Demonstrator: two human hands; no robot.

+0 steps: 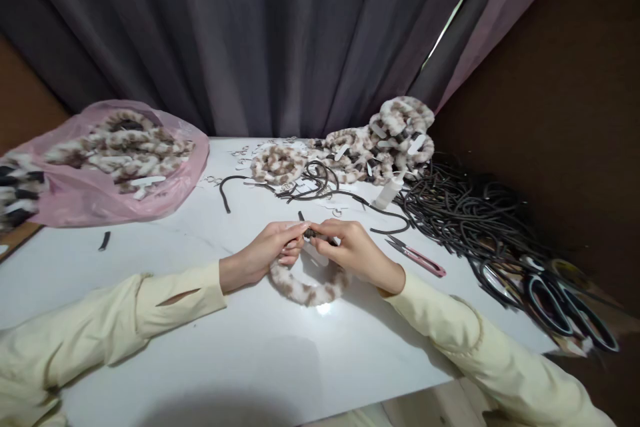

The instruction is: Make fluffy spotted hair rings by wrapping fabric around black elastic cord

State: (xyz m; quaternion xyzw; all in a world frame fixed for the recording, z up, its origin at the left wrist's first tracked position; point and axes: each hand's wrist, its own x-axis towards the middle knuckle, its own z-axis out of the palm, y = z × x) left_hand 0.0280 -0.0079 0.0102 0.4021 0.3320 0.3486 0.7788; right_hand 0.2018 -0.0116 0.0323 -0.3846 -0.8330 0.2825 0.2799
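A fluffy white and brown fur loop (311, 293) hangs between my hands, just over the white table. My left hand (277, 247) pinches a dark cord (311, 233) at the top of the loop. From the other side my right hand (353, 250) closes thumb and fingers on the same dark piece, with the loop's right side under its fingers. A short dark cord end (301, 216) sticks up above the fingertips. How the cord joins the fur is hidden by my fingers.
Pink thread snips (417, 257) and a small white bottle (389, 192) are at right, near a heap of black cords (455, 207) and large scissors (550, 300). More fur loops (350, 150) lie behind. A pink bag (125, 203) of loops stands left. Loose cord (345, 193) crosses the table (225, 360).
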